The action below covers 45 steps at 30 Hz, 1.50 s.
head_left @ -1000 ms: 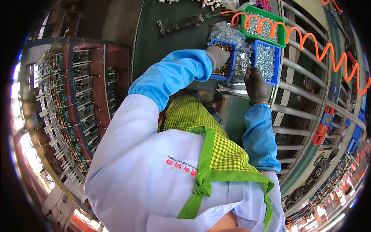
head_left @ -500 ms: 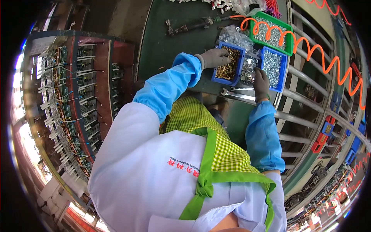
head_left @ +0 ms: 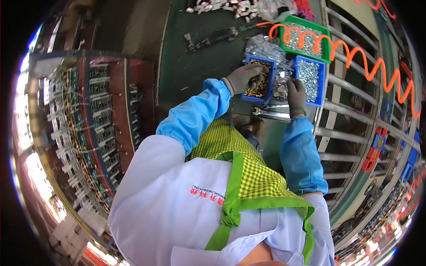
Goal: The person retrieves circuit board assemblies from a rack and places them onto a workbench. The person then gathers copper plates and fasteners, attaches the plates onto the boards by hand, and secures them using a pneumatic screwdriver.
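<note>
My gloved left hand (head_left: 245, 79) reaches over the near-left blue bin (head_left: 256, 99), which holds brass-coloured screws (head_left: 257, 91). Its fingers are bent together, and whatever they may hold is too small to make out. At the right, my gloved right hand (head_left: 296, 96) is closed, fingertips by the pile of silver washers (head_left: 281, 87) between the two blue bins. Anything in those fingers is hidden. Beside it stands the second blue bin (head_left: 324, 84), full of small silver hardware (head_left: 309, 79). Two wrenches (head_left: 271, 112) lie below the washers.
A green bin (head_left: 329, 48) of silver fasteners stands behind, crossed by a coiled orange air hose (head_left: 346, 49) joined to a dark power tool (head_left: 212, 39). Clear plastic bags (head_left: 265, 48) lie beside it. Metal rollers (head_left: 346, 111) run along the right; a rack of circuit boards (head_left: 100, 115) stands left.
My left hand has curled its fingers in over the screws. My right hand has drawn its fingers closed near the washers. The whole view has shifted slightly.
</note>
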Each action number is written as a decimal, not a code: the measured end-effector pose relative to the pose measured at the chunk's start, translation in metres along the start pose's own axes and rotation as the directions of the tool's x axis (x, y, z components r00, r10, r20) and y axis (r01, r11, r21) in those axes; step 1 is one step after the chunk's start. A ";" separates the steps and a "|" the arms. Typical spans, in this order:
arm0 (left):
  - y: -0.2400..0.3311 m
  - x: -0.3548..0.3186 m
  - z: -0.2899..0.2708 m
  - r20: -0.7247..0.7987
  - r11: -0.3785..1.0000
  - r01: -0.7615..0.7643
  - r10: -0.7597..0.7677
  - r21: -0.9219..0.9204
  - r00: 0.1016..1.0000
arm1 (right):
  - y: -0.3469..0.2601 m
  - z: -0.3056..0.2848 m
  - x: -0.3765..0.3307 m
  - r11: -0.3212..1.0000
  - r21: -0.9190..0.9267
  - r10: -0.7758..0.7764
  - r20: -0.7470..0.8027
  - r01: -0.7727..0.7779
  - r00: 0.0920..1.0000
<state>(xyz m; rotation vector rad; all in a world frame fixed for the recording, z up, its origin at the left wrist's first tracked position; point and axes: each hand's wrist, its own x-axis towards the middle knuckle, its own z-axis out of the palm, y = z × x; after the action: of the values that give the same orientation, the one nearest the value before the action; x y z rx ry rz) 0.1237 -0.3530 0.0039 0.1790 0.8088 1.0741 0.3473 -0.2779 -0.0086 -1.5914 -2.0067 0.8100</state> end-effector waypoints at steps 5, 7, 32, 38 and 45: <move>-0.002 0.060 0.053 0.138 0.563 -0.332 0.358 0.757 0.923 | -0.003 -0.057 -0.044 -0.055 0.883 0.097 0.469 -0.466 0.878; -0.011 0.090 0.085 0.199 0.216 -0.310 0.419 0.926 0.886 | -0.007 -0.074 -0.057 -0.139 0.878 0.153 0.477 -0.459 0.865; -0.033 0.192 0.094 0.358 -0.203 -0.393 -0.190 0.897 0.914 | 0.043 -0.124 -0.130 -0.288 0.836 0.340 0.544 -0.466 0.767; -0.025 0.155 0.105 0.011 0.844 0.364 -0.400 0.393 0.917 | 0.025 -0.120 -0.100 -0.219 0.882 0.344 0.471 -0.418 0.812; -0.019 0.135 0.102 0.195 0.897 0.430 -0.442 0.100 0.876 | 0.014 -0.112 -0.103 -0.211 0.879 0.324 0.475 -0.427 0.818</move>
<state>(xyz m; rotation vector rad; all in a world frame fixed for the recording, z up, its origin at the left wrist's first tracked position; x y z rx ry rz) 0.2356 -0.2250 -0.0010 0.1446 0.6422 0.5925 0.4560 -0.3573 0.0644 -1.0103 -0.2002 1.9738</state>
